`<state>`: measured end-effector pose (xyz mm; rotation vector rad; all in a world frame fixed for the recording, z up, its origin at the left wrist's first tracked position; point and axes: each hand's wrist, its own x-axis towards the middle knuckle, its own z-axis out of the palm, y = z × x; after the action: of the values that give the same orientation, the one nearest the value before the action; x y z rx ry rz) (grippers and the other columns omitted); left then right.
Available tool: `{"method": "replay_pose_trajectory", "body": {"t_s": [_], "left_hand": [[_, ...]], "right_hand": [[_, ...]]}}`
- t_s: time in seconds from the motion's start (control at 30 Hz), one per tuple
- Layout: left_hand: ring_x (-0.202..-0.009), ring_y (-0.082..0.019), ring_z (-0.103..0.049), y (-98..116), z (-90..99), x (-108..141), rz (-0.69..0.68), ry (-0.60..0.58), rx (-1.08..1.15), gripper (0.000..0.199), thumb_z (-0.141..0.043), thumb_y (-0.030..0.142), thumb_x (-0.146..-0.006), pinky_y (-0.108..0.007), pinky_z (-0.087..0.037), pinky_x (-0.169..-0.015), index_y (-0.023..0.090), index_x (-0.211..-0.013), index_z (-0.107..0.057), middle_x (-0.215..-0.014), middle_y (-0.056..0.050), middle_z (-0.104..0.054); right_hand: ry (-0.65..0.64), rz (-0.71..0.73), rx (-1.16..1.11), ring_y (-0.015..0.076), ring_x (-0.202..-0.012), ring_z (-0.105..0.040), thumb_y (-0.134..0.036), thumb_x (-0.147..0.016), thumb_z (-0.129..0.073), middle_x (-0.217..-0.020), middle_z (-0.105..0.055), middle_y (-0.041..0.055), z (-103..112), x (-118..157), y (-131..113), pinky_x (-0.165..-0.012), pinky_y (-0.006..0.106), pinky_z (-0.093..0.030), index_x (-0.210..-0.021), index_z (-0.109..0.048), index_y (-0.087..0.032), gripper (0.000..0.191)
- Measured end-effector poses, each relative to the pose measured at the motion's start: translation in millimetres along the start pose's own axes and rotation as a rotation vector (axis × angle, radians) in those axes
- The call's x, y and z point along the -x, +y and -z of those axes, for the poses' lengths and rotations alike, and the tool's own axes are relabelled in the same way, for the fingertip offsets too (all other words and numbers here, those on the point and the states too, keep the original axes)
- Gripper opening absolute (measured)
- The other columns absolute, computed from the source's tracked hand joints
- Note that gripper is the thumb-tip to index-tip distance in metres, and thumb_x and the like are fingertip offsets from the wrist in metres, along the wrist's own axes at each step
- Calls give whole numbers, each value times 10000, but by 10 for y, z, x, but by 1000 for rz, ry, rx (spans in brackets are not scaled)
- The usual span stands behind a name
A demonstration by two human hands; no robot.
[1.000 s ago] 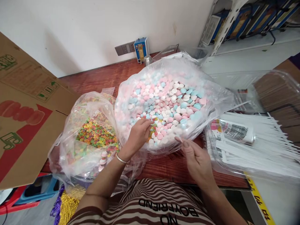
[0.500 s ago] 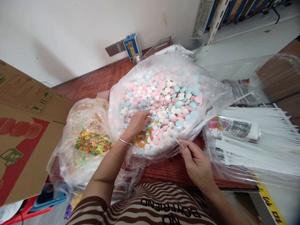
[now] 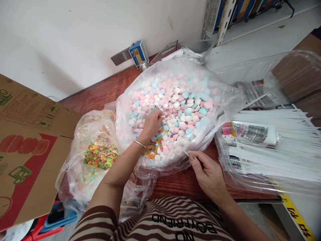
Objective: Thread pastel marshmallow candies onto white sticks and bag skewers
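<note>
A large clear plastic bag (image 3: 122, 110) lies wide on the table, full of round, flattish pink, white and pale blue candies (image 3: 188, 110) that look like marshmallows. My left hand (image 3: 152, 124), with a bangle at the wrist, reaches in over them; its fingers are pinched together, and a small white candy shows at the tips. Near its wrist, orange and yellow gummy pieces (image 3: 151, 150) lie among the candies. At the bag's front right edge, my right hand (image 3: 207, 174) pinches a thin white stick (image 3: 186, 153) between thumb and forefinger. The stick's far end is blurred against the bag.
Left of the big bag sits another bag of colourful ring-shaped gummies (image 3: 101, 155), beside a cardboard box (image 3: 32, 144). On the right, a clear plastic tray (image 3: 223, 167) holds many white sticks (image 3: 271, 160) and printed packets (image 3: 255, 133). A blue device (image 3: 138, 53) stands by the wall socket.
My left hand has moved a little up and to the right over the candies, its fingers still pinched. My right hand keeps its hold on the stick. The view has shifted slightly.
</note>
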<state>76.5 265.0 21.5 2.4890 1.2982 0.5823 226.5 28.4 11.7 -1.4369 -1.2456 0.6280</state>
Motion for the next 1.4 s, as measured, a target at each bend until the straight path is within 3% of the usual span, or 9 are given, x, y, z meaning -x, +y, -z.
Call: {"method": "replay_pose_trajectory", "body": {"t_s": [0.23, 0.4, 0.57, 0.67, 0.8, 0.9, 1.0, 1.17, 1.4], "left_hand": [[-974, -228, -663, -62, -5, 58, -194, -283, -123, 281, -475, 12, -889, -332, -511, -849, 180, -971, -686, -1075, -99, -708], [-1121, -256, -640, -74, 8, 81, -315, -318, -299, 421, -397, -38, -883, -369, -513, -936, 139, -1163, -657, -1220, -148, -671], [-1150, -254, -635, -149, -11, -54, -371, -356, -288, 425, -424, -34, -854, -385, -503, -995, 139, -1157, -668, -1241, -153, -662], [-1020, -240, -666, -161, 23, -87, -249, -290, -127, 342, -494, 17, -830, -377, -523, -944, 138, -1068, -708, -1121, -132, -702], [-716, -164, -661, -9, 146, 106, 151, -175, 388, 322, -607, 132, -798, -307, -552, -732, 149, -1105, -703, -783, -17, -677], [-718, -137, -694, 181, 236, 377, 337, -172, 833, 411, -700, 235, -784, -281, -571, -723, 172, -1190, -679, -821, 3, -686], [-770, -139, -714, 343, 277, 636, 438, -146, 1065, 441, -794, 293, -741, -295, -592, -794, 171, -1158, -717, -869, -20, -730], [-745, -144, -704, 469, 293, 889, 476, -114, 1174, 528, -886, 344, -676, -296, -589, -773, 188, -1161, -750, -821, -16, -746], [-687, -140, -681, 520, 288, 954, 532, 28, 1081, 471, -860, 368, -692, -248, -544, -644, 173, -1095, -715, -720, 6, -714]], "right_hand": [[-27, -4, -52, 177, -753, -712, -312, -1015, -527, -835, -758, 31, 4, -20, -26, -727, 266, -571, -936, -726, -215, 235], [-45, 24, -63, 169, -754, -715, -288, -1016, -523, -845, -764, 34, -15, -11, 6, -705, 255, -561, -945, -729, -211, 231], [-63, 17, -56, 180, -780, -727, -298, -1021, -514, -876, -775, 46, -28, 29, 42, -721, 268, -570, -957, -724, -208, 238], [-50, 16, -37, 191, -827, -740, -288, -1025, -503, -923, -778, 53, -28, 46, 46, -771, 289, -592, -1040, -713, -210, 225], [-7, 75, 65, 236, -1024, -731, -248, -1032, -458, -1105, -757, 99, -35, -13, 8, -901, 368, -605, -1261, -663, -217, 309], [-44, 159, 188, 258, -1104, -706, -202, -1023, -430, -1195, -724, 114, -74, -103, -46, -929, 391, -604, -1418, -591, -231, 427], [-132, 174, 315, 265, -1029, -723, -181, -1024, -407, -1132, -724, 117, -147, -166, -97, -833, 363, -624, -1487, -547, -236, 488], [-201, 197, 427, 270, -942, -736, -148, -1012, -397, -1030, -730, 129, -245, -165, -137, -758, 352, -625, -1480, -565, -203, 500], [-222, 227, 334, 259, -959, -769, -170, -1013, -401, -1162, -780, 125, -245, -87, -186, -844, 392, -639, -1497, -538, -182, 503]]}}
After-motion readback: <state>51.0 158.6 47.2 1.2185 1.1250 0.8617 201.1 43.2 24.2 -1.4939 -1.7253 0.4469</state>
